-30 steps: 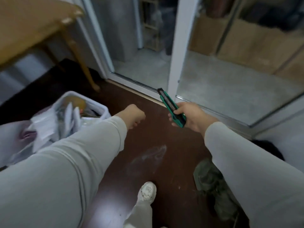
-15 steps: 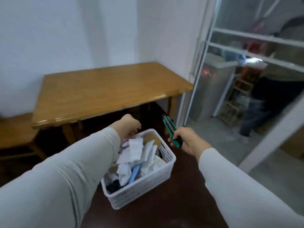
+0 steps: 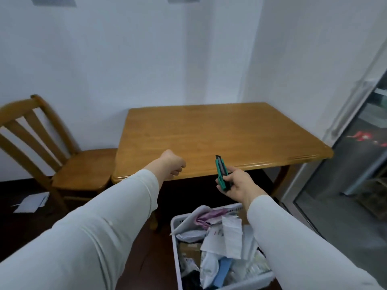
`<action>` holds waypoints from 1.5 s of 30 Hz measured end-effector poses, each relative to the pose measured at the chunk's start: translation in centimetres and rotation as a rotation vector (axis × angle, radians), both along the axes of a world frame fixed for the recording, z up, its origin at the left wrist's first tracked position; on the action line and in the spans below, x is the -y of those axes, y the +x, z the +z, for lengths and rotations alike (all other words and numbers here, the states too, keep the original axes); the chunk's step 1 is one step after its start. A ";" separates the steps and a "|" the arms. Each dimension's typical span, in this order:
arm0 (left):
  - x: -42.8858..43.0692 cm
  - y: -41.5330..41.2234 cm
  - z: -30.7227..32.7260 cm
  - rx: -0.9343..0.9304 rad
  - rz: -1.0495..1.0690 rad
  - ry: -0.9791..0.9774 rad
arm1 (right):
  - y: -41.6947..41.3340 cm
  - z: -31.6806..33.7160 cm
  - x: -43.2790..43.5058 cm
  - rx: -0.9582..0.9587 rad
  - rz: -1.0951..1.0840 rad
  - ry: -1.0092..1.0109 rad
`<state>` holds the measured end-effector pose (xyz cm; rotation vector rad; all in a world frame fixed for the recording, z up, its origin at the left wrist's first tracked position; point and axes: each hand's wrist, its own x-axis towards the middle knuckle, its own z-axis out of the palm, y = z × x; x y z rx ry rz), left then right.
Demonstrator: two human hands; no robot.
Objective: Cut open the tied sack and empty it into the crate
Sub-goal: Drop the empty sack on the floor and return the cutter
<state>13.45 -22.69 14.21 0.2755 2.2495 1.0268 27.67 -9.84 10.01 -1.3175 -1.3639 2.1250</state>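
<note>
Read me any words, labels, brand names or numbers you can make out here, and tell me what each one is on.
No text can be read here.
Torn papers in the white crate: faint printed marks, too blurred to read.
Green utility knife in the right hand: no visible brand or label.
Red shape behind the glass door: blurred, not readable as text.
White sheets high on the wall: cut off, nothing legible.
</note>
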 end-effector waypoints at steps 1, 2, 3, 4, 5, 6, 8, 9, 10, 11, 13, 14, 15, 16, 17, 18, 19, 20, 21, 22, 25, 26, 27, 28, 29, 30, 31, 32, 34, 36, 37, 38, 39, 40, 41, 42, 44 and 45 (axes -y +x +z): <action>-0.2 -0.8 -0.1 0.035 0.006 0.000 | -1.2 -0.5 -0.5 0.004 0.018 0.000; -0.6 -1.7 -0.4 0.049 0.014 -0.002 | -2.3 -0.9 -1.0 0.022 0.045 0.006; -1.0 -2.6 -0.6 0.041 0.023 -0.004 | -3.5 -1.2 -1.5 0.055 0.073 0.017; -1.4 -3.4 -0.9 0.024 0.032 -0.005 | -4.6 -1.5 -2.0 0.096 0.103 0.039; -1.7 -4.2 -1.1 0.017 0.043 -0.006 | -5.7 -1.8 -2.5 0.144 0.136 0.082; -2.2 -5.0 -1.3 0.027 0.058 -0.004 | -6.8 -2.1 -3.3 0.185 0.170 0.135; -3.1 -6.5 -1.5 0.031 0.097 -0.011 | -8.7 -2.8 -4.9 0.249 0.219 0.242; -3.5 -7.3 -1.7 0.026 0.114 -0.014 | -9.6 -3.2 -5.7 0.265 0.238 0.274; -4.0 -8.1 -1.9 0.021 0.129 -0.015 | -10.5 -3.6 -6.5 0.274 0.260 0.298; -4.4 -8.9 -2.3 0.019 0.142 -0.014 | -11.4 -3.9 -7.3 0.277 0.283 0.320; -5.3 -10.3 -2.9 0.021 0.158 -0.010 | -13.3 -4.7 -8.7 0.271 0.328 0.342; -5.7 -11.0 -3.3 0.026 0.167 -0.010 | -14.2 -5.1 -9.3 0.280 0.352 0.334; -6.1 -11.7 -3.7 0.033 0.177 -0.011 | -15.1 -5.4 -9.8 0.302 0.382 0.328; -6.4 -12.5 -4.0 0.042 0.181 -0.022 | -16.0 -5.8 -10.0 0.332 0.413 0.330; -6.7 -13.3 -4.4 0.056 0.183 -0.036 | -16.9 -6.3 -10.3 0.364 0.433 0.342; -7.2 -14.1 -4.7 0.082 0.191 -0.052 | -17.8 -6.8 -10.6 0.385 0.439 0.356; -7.6 -15.0 -5.2 0.106 0.195 -0.064 | -18.7 -7.3 -10.9 0.399 0.438 0.369; -8.1 -16.1 -5.7 0.106 0.191 -0.074 | -19.6 -7.8 -11.3 0.415 0.433 0.379; -8.7 -17.3 -6.2 0.090 0.176 -0.087 | -20.5 -8.3 -11.7 0.428 0.429 0.385; -9.2 -18.6 -6.9 0.067 0.153 -0.102 | -21.5 -8.9 -12.2 0.437 0.416 0.389; -11.1 -22.2 -8.7 0.031 0.095 -0.147 | -24.5 -10.3 -13.1 0.482 0.366 0.447; -11.7 -23.4 -9.1 0.023 0.077 -0.164 | -25.6 -10.8 -13.3 0.514 0.363 0.475; -12.2 -24.6 -9.7 0.016 0.057 -0.182 | -26.6 -11.5 -13.5 0.555 0.368 0.501; -12.7 -25.7 -10.2 0.010 0.040 -0.198 | -27.6 -12.1 -13.6 0.601 0.381 0.526; -13.1 -26.7 -10.6 0.011 0.028 -0.207 | -28.5 -12.6 -13.6 0.638 0.395 0.548; -13.5 -27.7 -11.1 0.018 0.016 -0.212 | -29.2 -13.3 -13.5 0.662 0.406 0.565; -13.8 -28.7 -11.6 0.029 0.003 -0.212 | -30.0 -13.9 -13.5 0.670 0.415 0.578; -14.1 -29.6 -12.1 0.035 -0.010 -0.212 | -30.7 -14.5 -13.4 0.672 0.418 0.581; -14.6 -31.1 -13.0 0.048 -0.032 -0.214 | -31.8 -15.7 -13.2 0.667 0.424 0.595; -15.0 -32.3 -13.6 0.059 -0.046 -0.222 | -32.7 -16.6 -12.9 0.675 0.442 0.636; -15.1 -32.8 -13.9 0.063 -0.052 -0.232 | -33.0 -17.1 -12.8 0.685 0.444 0.665; -15.3 -33.3 -14.2 0.069 -0.057 -0.234 | -33.2 -17.3 -12.7 0.696 0.438 0.692; -15.4 -33.6 -14.3 0.077 -0.065 -0.240 | -33.4 -17.6 -12.6 0.707 0.429 0.712; -15.5 -34.0 -14.6 0.083 -0.073 -0.243 | -33.6 -17.8 -12.6 0.717 0.421 0.726; -15.6 -34.3 -14.8 0.089 -0.080 -0.248 | -33.7 -18.0 -12.5 0.730 0.418 0.731; -15.6 -34.6 -15.1 0.093 -0.089 -0.246 | -33.7 -18.2 -12.5 0.741 0.414 0.737; -15.4 -34.8 -15.5 0.097 -0.091 -0.237 | -33.7 -18.5 -12.4 0.760 0.407 0.752; -15.2 -34.7 -15.4 0.103 -0.093 -0.232 | -33.7 -18.7 -12.4 0.770 0.399 0.759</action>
